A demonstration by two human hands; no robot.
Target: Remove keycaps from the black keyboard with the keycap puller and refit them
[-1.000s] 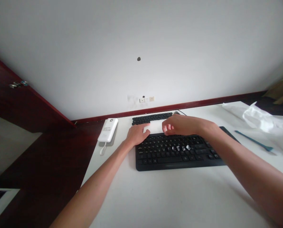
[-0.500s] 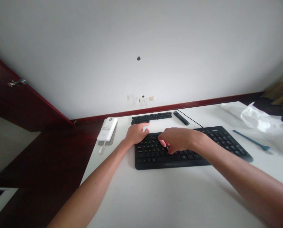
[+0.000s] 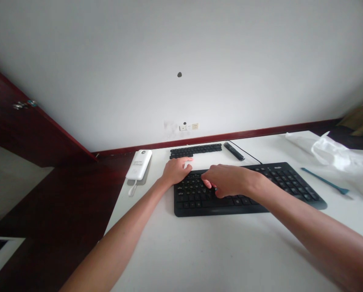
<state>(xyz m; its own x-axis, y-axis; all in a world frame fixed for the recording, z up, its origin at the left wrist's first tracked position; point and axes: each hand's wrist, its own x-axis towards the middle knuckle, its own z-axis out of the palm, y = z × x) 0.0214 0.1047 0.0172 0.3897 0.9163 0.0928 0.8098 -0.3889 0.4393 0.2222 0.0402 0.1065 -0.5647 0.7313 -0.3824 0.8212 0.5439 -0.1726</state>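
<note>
A black keyboard lies on the white table, its cable running off the back edge. My left hand rests at its back left corner, index finger and thumb stretched apart with nothing between them. Over the left-middle keys, my right hand is curled, fingertips pinched down at the key surface. Whatever those fingers hold is hidden. Several loose black keycaps stand in rows behind the keyboard, just beyond my left hand.
A black stick-like object lies behind the keyboard. To the left is a white power bank with a strap. On the right are a blue brush and a crumpled white plastic bag. A wall with sockets rises behind the table.
The view has shifted very slightly. My right hand stays pinched over nearly the same keys, with only a tiny movement. The left hand keeps its place.
</note>
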